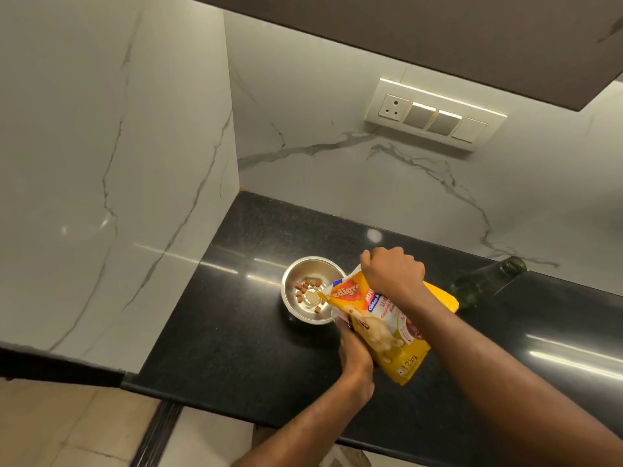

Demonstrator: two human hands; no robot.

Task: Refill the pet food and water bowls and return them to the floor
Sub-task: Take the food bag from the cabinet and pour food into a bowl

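A steel bowl [296,274] stands on the black counter [242,335] with several brown kibble pieces in its bottom. A yellow pet food bag [381,328] is tilted over it, its open mouth at the bowl's right rim. My right hand [391,274] grips the bag from above, near its upper edge. My left hand [354,355] holds the bag from underneath on its left side, partly hidden behind it. No water bowl is in view.
A dark green glass bottle [485,281] lies or leans on the counter right of the bag. A marble wall rises close on the left, with a socket and switch panel [435,114] on the back wall. The counter's front edge runs below my arms, tiled floor beneath.
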